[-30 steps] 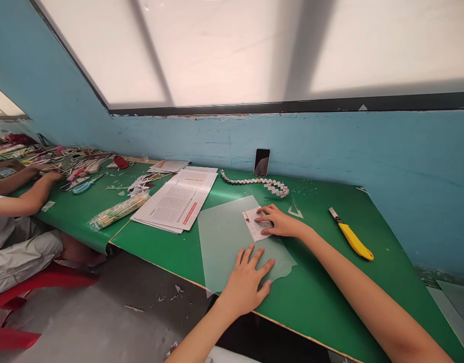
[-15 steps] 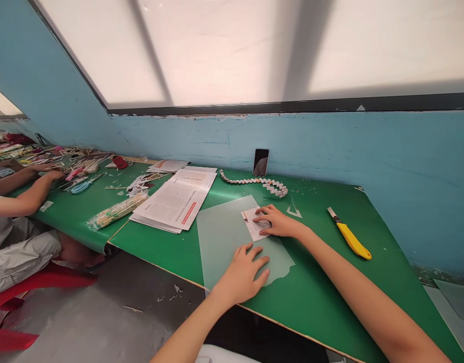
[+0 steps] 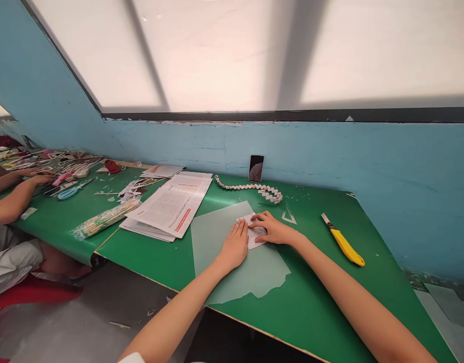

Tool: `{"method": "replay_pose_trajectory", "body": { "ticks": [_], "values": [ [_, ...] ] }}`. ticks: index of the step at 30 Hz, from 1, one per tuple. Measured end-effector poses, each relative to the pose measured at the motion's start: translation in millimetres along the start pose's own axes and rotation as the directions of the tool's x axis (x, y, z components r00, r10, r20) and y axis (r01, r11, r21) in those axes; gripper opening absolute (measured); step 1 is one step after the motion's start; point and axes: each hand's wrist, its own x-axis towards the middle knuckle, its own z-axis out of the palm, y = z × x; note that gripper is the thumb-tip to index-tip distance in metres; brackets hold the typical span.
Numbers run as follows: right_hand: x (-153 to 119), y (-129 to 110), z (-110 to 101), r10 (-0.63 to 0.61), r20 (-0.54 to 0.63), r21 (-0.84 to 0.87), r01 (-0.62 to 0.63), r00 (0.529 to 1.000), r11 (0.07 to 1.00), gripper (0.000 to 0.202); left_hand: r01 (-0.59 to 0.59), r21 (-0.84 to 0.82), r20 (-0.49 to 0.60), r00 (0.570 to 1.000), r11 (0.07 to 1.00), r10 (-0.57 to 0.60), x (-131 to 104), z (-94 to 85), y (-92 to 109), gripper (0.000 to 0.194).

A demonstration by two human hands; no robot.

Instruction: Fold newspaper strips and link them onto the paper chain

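A small printed paper piece [image 3: 254, 233] lies on a translucent sheet [image 3: 217, 227] with a ragged near edge. My left hand [image 3: 235, 245] rests flat over the paper's left side, fingers straight and side by side. On its right side, my right hand [image 3: 274, 229] touches the paper with bent fingers, thumb and forefinger apart; neither hand grips it. Part of the paper is hidden under both hands. Beyond my right hand lie a small clear set square [image 3: 289, 217] and a zigzag folded-paper chain [image 3: 250, 186].
A yellow utility knife [image 3: 345, 244] lies at the right. Newspaper sheets [image 3: 167, 206] and a bag of thin sticks [image 3: 105, 218] lie left. A phone [image 3: 256, 168] leans on the wall. Farther left, another person's hands [image 3: 35, 179] are near scissors [image 3: 71, 190] and loose sticks.
My left hand has moved up and forward from above the translucent sheet onto the paper, its spread fingers now together. My right hand stays at the paper. The view has shifted slightly.
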Motion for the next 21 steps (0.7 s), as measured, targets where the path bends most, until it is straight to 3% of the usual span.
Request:
{"method": "replay_pose_trajectory", "body": {
  "ticks": [3,6,7,9,13,21],
  "values": [
    [3,-12,4,0.024,-0.053,-0.008,-0.025,0.998,1.0,0.051,-0.009,0.035,-0.01,1.0,0.999,0.01,0,6.6,-2,0.056],
    [11,-34,23,0.072,-0.27,0.1,-0.047,0.96,0.994,0.06,-0.004,0.035,-0.017,1.0,0.999,0.004,2,8.9,-2,0.058],
    [14,-41,32,0.092,-0.288,0.164,-0.045,0.953,0.985,0.067,-0.009,0.026,-0.019,1.0,1.0,0.01,2,9.8,-3,0.06],
    [21,-51,49,0.098,-0.22,0.213,-0.05,0.971,0.976,0.071,-0.041,0.019,-0.022,0.999,0.999,0.042,3,11.7,-3,0.066],
    [29,-50,68,0.13,-0.13,0.103,-0.117,0.983,0.988,0.074,-0.072,0.058,-0.008,0.997,0.996,0.073,4,10.4,-2,0.07],
    [41,-18,59,0.26,-0.145,-0.124,-0.278,0.955,0.952,0.081,-0.007,0.132,0.088,0.996,0.991,-0.005,8,-7.4,5,0.063]
  ]
}}
